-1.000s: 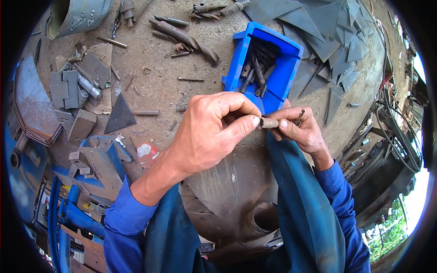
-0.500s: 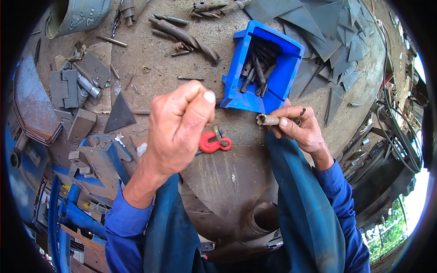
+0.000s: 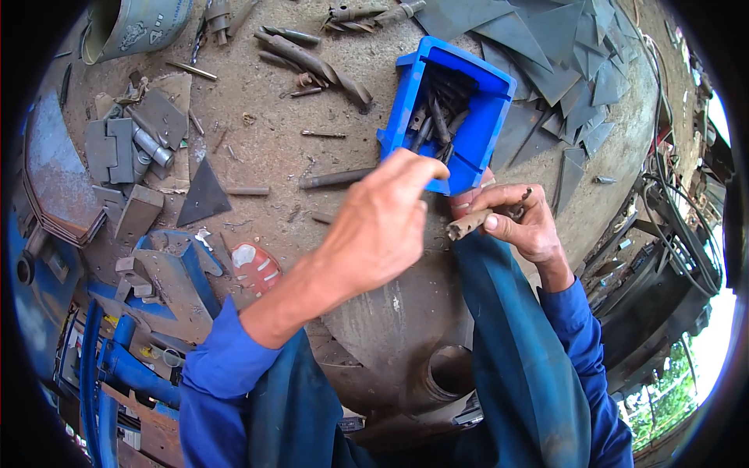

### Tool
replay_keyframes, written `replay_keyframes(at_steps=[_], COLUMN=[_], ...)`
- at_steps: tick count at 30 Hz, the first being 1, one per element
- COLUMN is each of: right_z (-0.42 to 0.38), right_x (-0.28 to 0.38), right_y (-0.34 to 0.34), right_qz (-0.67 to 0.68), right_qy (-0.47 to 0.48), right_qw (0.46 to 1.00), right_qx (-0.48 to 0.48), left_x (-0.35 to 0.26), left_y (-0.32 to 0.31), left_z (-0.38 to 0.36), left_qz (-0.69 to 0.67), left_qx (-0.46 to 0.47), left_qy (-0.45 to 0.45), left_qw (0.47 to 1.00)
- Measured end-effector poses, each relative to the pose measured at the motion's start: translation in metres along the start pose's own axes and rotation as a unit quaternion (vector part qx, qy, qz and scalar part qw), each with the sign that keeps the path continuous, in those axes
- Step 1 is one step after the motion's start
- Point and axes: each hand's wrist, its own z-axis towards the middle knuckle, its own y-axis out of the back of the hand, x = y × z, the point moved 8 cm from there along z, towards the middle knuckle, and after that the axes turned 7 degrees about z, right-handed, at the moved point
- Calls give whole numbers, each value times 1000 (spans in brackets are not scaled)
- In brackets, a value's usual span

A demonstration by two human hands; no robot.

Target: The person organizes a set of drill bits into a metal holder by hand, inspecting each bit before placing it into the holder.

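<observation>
My left hand (image 3: 380, 220) is over the near edge of the blue plastic bin (image 3: 477, 148), index finger bent toward it and thumb apart. I see nothing held in it, though its other fingers are hidden. Several dark drill bits (image 3: 439, 118) lie inside the bin. Beside the bin's near right corner, my right hand (image 3: 524, 226) is closed on a hollow, toothed annular cutter (image 3: 468, 225), its open end pointing left. A small twisted bit (image 3: 525, 195) sticks up by the same fingers. Behind my left hand, a dark round bar (image 3: 335, 179) rests on the ground.
Large drill bits (image 3: 320, 62) lie on the concrete beyond the bin. Triangular steel plates (image 3: 538, 47) are piled at the far right. A metal can (image 3: 140, 31) lies at the far left, near steel blocks (image 3: 140, 212). A pipe end (image 3: 451, 370) is between my knees.
My left hand has moved right to the bin, its thumb and index finger now apart. The red hook is now hidden behind it. The cutter in my right hand has tilted downward.
</observation>
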Motion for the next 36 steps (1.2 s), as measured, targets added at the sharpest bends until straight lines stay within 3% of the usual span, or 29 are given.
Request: replay_keyframes(at_steps=[6,9,11,15,20,27,30,32,33,34,35,36], right_z=[-20,-27,-29,-31,-35,-33,-31,-32,-31,-30,-29,-27], right_x=[2,-8,-12,-12,-14,-11,-9,-12,-13,-13,-11,-9], right_y=[23,34,37,42,47,45,44,46,46,45,44,42], right_qz=[37,73,81,111,144,219,233,235,237,238,239,240], right_qy=[15,2,8,34,23,16,24,17,10,11,15,18], right_qw=[999,997,996,992,987,974,971,970,970,970,969,969], right_qx=[-16,-32,-29,-52,-62,-56,-51,-54,-54,-54,-55,-56], left_x=[7,23,31,35,39,39,27,8,19,16,32,43], left_y=[-63,-72,-74,-80,-81,-83,-75,-60,-60,-54,-58,-68], left_z=[34,71,89,102,116,120,110,93,87,79,70,57], left_qz=[121,198,309,390,384,431,372,157,57,58,-160,-369], left_qx=[25,-17,-65,-48,-31,-38,-90,-132,-79,-78,-19,40], left_qy=[-24,1,7,28,42,-5,-32,-89,-1,-2,97,191], left_qw=[992,980,949,919,922,901,923,975,995,995,982,909])
